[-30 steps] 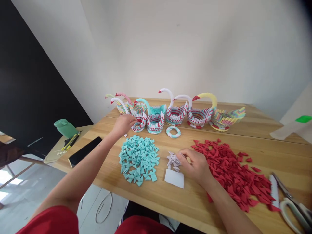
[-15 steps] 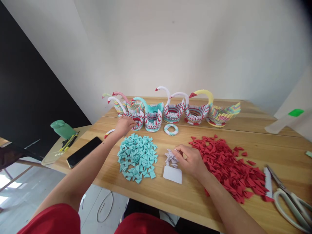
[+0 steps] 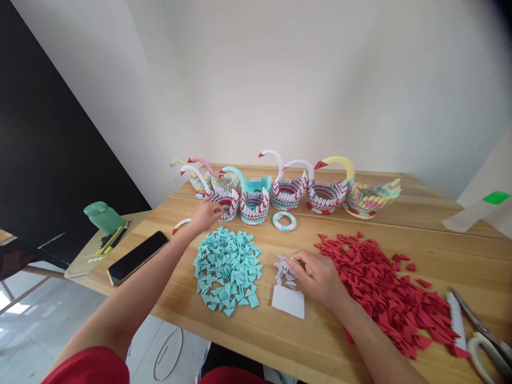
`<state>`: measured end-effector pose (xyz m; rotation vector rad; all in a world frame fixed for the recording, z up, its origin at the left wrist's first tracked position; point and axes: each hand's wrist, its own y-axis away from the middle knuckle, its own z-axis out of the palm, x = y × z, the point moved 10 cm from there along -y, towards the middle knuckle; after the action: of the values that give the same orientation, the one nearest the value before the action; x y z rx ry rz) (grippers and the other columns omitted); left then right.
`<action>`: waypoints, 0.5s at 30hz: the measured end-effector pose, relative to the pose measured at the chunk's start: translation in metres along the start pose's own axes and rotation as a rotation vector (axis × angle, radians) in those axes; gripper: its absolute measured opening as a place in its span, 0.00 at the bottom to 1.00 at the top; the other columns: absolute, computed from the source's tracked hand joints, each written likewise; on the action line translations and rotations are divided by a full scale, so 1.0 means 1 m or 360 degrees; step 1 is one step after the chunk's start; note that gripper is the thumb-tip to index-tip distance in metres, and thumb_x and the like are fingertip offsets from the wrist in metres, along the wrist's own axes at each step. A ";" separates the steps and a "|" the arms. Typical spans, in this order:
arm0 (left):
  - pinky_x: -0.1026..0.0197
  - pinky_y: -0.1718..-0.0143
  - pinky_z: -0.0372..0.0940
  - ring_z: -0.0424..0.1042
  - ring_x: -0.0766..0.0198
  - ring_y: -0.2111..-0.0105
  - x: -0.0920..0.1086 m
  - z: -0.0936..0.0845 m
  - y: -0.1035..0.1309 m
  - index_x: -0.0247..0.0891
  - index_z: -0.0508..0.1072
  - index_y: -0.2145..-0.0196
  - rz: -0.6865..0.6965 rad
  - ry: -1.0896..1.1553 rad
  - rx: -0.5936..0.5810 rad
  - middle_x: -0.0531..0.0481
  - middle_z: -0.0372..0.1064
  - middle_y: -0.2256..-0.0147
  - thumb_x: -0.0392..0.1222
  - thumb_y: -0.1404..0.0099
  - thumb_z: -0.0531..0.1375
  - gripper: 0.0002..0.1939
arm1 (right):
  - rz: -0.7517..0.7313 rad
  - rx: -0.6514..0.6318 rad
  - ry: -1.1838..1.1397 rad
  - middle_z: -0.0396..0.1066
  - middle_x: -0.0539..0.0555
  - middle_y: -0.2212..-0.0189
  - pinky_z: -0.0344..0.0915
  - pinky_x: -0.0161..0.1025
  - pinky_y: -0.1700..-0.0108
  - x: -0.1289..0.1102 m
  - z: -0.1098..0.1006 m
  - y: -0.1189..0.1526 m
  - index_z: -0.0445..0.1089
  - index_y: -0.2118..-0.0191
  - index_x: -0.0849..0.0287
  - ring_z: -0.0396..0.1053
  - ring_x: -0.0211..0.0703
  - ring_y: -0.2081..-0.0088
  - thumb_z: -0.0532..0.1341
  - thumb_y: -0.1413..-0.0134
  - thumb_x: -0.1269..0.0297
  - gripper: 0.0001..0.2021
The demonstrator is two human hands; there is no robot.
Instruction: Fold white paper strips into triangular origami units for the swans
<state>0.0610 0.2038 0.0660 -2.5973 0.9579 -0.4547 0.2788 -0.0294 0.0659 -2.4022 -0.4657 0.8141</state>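
Folded-paper triangles grouped by hue on wood table (image 3: 316,341), prob. to avoid mixing colours & allow easy reach: teal triangles (image 3: 227,269) heaped ctr-left, red triangles (image 3: 384,288) spread at R, small bunch of pale lilac triangles (image 3: 283,271) between, just behind white paper slip (image 3: 288,301). White-and-teal ring (image 3: 284,229) flat farther back, hole up. Modular-paper swans (image 3: 362,208) (quite the flock) lined along rear, likely to free working room up front. Black phone (image 3: 138,257) at L & scissors (image 3: 480,333) at far R, presumably out of the way. For pose: R hand (image 3: 320,274) low at lilac bunch, w/ fingers curled, thumb & index bent down to pieces, forearm slanted in from lower R. Grip narrow-looking; can't tell if closed on a triangle. L hand (image 3: 205,216) at long reach past teal heap, back of hand up, w/ fingertips curled toward white-necked swan (image 3: 231,210) & curved white strip (image 3: 182,223) by wrist. Narrow-looking there too; can't tell if holding anything, nor if touching swan.
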 end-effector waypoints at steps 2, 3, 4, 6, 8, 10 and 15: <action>0.48 0.42 0.57 0.74 0.59 0.69 0.000 0.001 0.001 0.40 0.78 0.74 0.0004 -0.0007 -0.0003 0.51 0.78 0.72 0.38 0.38 0.58 0.10 | 0.0007 -0.0006 -0.0007 0.70 0.47 0.79 0.59 0.34 0.72 0.001 0.000 0.000 0.67 0.70 0.57 0.67 0.36 0.77 0.56 0.34 0.63 0.11; 0.47 0.41 0.57 0.74 0.59 0.68 0.001 0.001 0.001 0.40 0.78 0.74 0.0016 -0.0011 -0.0011 0.51 0.78 0.72 0.38 0.38 0.58 0.10 | 0.0011 -0.0012 -0.0010 0.70 0.47 0.79 0.59 0.34 0.72 0.001 0.001 0.001 0.67 0.70 0.57 0.66 0.36 0.77 0.56 0.34 0.63 0.11; 0.46 0.41 0.56 0.74 0.59 0.68 0.003 0.001 0.002 0.40 0.79 0.73 0.0036 -0.0015 -0.0024 0.51 0.78 0.72 0.38 0.38 0.58 0.10 | 0.0018 -0.0020 -0.0013 0.70 0.47 0.79 0.59 0.34 0.72 0.002 0.001 0.001 0.67 0.70 0.57 0.66 0.36 0.77 0.56 0.34 0.63 0.11; 0.45 0.40 0.55 0.75 0.57 0.65 0.006 -0.002 0.004 0.40 0.79 0.69 0.0090 -0.0023 -0.0054 0.49 0.79 0.69 0.38 0.38 0.60 0.07 | 0.0032 -0.0032 -0.0018 0.70 0.47 0.79 0.59 0.34 0.72 0.003 0.002 0.001 0.67 0.69 0.57 0.66 0.36 0.77 0.56 0.34 0.63 0.11; 0.44 0.39 0.53 0.75 0.54 0.59 0.009 -0.007 0.005 0.40 0.79 0.61 0.0146 -0.0036 -0.0077 0.47 0.79 0.63 0.40 0.39 0.62 0.09 | 0.0048 -0.0042 -0.0028 0.71 0.47 0.78 0.59 0.34 0.72 0.003 0.003 0.002 0.68 0.69 0.57 0.67 0.36 0.77 0.56 0.34 0.63 0.11; 0.41 0.37 0.49 0.74 0.51 0.54 0.013 -0.012 0.007 0.39 0.77 0.53 0.0223 -0.0105 -0.0111 0.44 0.78 0.57 0.41 0.40 0.63 0.16 | 0.0057 -0.0047 -0.0040 0.71 0.47 0.78 0.59 0.34 0.72 0.004 0.003 0.002 0.68 0.69 0.57 0.67 0.36 0.77 0.56 0.35 0.62 0.11; 0.41 0.36 0.46 0.75 0.52 0.54 0.018 -0.005 0.008 0.39 0.76 0.53 0.0409 -0.0329 -0.0280 0.44 0.79 0.57 0.39 0.39 0.63 0.16 | 0.0066 -0.0080 -0.0051 0.71 0.47 0.78 0.59 0.34 0.72 0.006 0.005 0.003 0.68 0.69 0.56 0.67 0.36 0.77 0.56 0.35 0.62 0.11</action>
<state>0.0675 0.1848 0.0702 -2.5572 1.2835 -0.0362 0.2801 -0.0273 0.0577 -2.4555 -0.4549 0.8699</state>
